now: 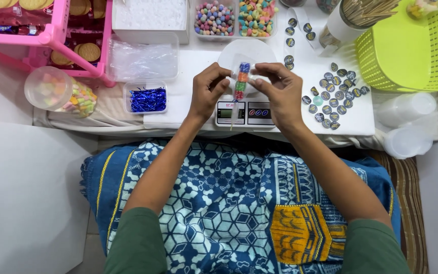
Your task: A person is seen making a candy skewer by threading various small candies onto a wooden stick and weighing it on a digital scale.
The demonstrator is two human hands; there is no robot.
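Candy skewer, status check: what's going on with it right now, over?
Left hand and right hand both pinching the candy skewer. Held upright above the kitchen scale. Nothing in the way.

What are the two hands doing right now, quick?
Left hand: closed, pinching the left side of the thin wooden skewer of coloured candies.
Right hand: closed, pinching the same skewer from the right, above the small digital kitchen scale.

Bright, even overhead light, no harsh shadows. Soft shadow only under the forearms on the patterned cloth. White worktop [188, 109] near blown out, mild glare on clear plastic tubs [406, 122]. Sharp centre, slight wide-angle bend at edges.
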